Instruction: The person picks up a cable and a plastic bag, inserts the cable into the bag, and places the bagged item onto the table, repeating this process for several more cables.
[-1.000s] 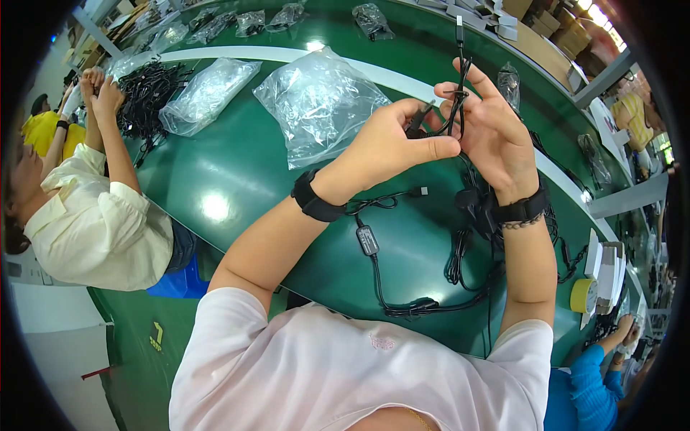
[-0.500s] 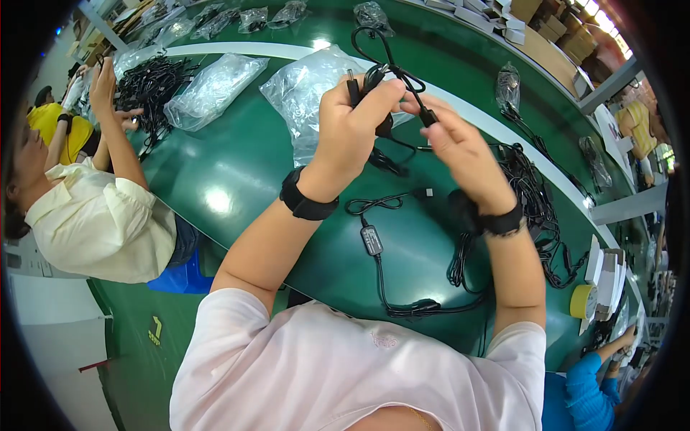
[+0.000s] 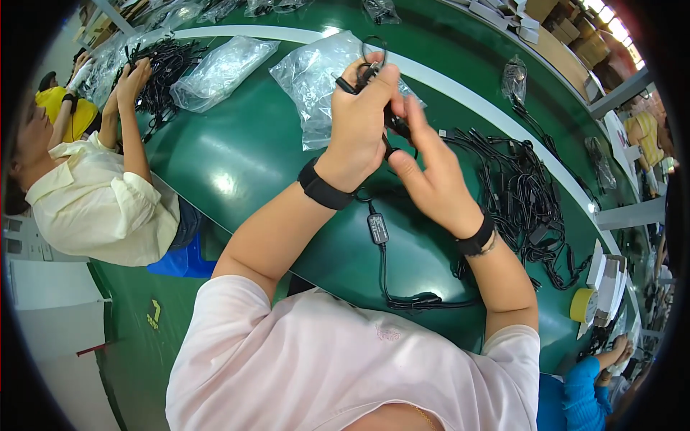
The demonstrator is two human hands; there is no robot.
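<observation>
A coiled black cable (image 3: 395, 123) is gripped in my left hand (image 3: 356, 122), its fingers closed around the bundle. One black plug (image 3: 345, 85) sticks out past the thumb side, and a thin loop rises above the fingertips. My right hand (image 3: 442, 183) is right beside the bundle, thumb and fingers spread apart, with the cable's lower end close to the thumb. Whether the fingers touch the cable is hard to see. Below the hands, on the green table (image 3: 334, 251), lies another black cable with a small labelled box (image 3: 377, 228) in its line.
Clear plastic bags (image 3: 305, 86) lie beyond my left hand. A tangled heap of black cables (image 3: 521, 194) spreads to the right, near a yellow tape roll (image 3: 583, 305) and white cartons (image 3: 611, 287). At left, a co-worker (image 3: 100, 201) handles another cable pile (image 3: 162, 75).
My right hand has come down and left, from pinching a cable end to spread fingers. The loop above my left hand has shrunk. The co-worker's hands have lowered toward the left pile.
</observation>
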